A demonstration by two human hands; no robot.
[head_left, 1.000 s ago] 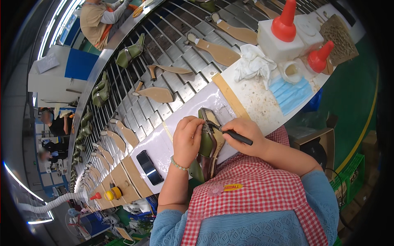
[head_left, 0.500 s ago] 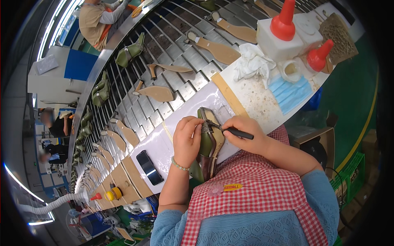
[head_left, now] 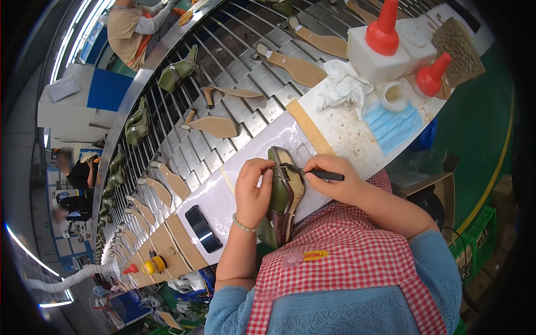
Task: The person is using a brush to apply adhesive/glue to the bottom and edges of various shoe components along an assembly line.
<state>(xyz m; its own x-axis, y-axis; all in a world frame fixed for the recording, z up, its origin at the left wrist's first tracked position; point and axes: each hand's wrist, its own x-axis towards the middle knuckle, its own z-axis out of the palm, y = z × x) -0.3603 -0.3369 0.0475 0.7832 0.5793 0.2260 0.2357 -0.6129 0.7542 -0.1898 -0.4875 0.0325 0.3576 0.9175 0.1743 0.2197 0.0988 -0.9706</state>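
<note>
Holding the green shoe (head_left: 280, 195) at its side in a narrow grip, the left hand (head_left: 253, 187) is near the right hand (head_left: 339, 188), whose grip encloses a black-handled tool (head_left: 328, 175).

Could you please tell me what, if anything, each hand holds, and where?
The right hand holds a black tool by its handle; the left hand touches the green shoe near its strap, grip unclear.
</note>
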